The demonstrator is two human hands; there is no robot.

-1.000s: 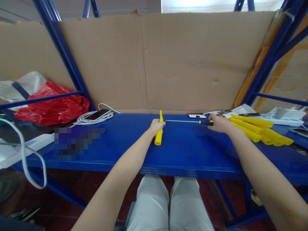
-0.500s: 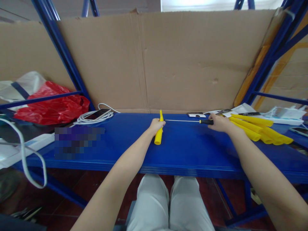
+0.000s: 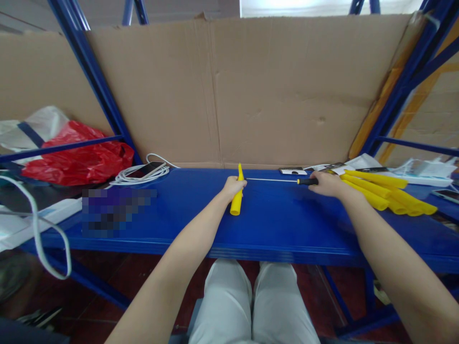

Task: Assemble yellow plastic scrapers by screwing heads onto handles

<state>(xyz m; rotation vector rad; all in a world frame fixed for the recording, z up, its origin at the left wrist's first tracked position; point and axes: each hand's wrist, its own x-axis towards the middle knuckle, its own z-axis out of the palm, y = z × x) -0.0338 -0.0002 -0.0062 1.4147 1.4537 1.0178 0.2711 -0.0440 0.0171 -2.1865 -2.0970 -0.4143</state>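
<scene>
My left hand (image 3: 231, 188) is closed around a yellow tapered tube (image 3: 235, 204), its narrow end pointing away from me and its wide end towards me. My right hand (image 3: 325, 184) grips the black handle of a long-shafted screwdriver (image 3: 307, 181) with a yellow collar. The thin metal shaft lies level and points left, its far end reaching the fingers of my left hand beside the tube. Whether the tip touches the tube, I cannot tell. Next to my right wrist lies a pile of several similar yellow tubes (image 3: 390, 192).
The blue shelf top (image 3: 272, 224) carries everything, with a cardboard panel (image 3: 287, 91) behind it. On the left are a coiled white cable (image 3: 124, 177), a red plastic bag (image 3: 82, 155) and a power strip (image 3: 53, 215). A small black-and-white card (image 3: 292, 171) lies at the back.
</scene>
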